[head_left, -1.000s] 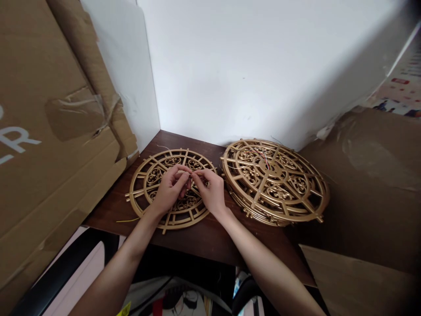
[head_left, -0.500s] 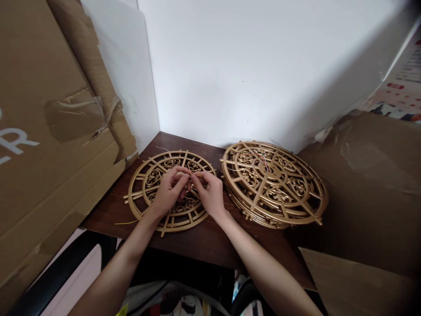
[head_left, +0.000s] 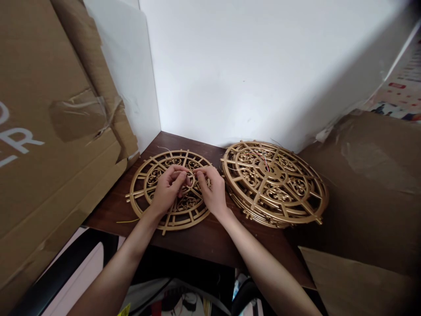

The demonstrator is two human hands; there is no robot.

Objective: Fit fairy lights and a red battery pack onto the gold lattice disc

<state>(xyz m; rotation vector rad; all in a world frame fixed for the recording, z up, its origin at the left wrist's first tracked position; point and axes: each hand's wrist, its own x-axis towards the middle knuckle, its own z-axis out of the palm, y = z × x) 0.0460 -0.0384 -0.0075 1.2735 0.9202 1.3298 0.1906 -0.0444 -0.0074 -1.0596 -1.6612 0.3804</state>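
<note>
A flat gold openwork disc (head_left: pixel 148 184) lies on the dark wooden table (head_left: pixel 204 239). My left hand (head_left: pixel 169 191) and my right hand (head_left: pixel 212 191) meet over the disc's centre, fingertips pinched together on something thin, perhaps a wire; it is too small to name. To the right sits a stack of similar gold discs (head_left: pixel 274 182) with thin red and white wires at its hub.
A large taped cardboard box (head_left: pixel 49 131) leans at the left. Another brown box (head_left: pixel 368 175) stands at the right against the white wall. A loose yellow wire (head_left: pixel 126 220) lies by the table's front left edge. Clutter shows below the table.
My fingers have shifted slightly while pinching over the disc's centre. The view wobbled a little; the discs have stayed in place.
</note>
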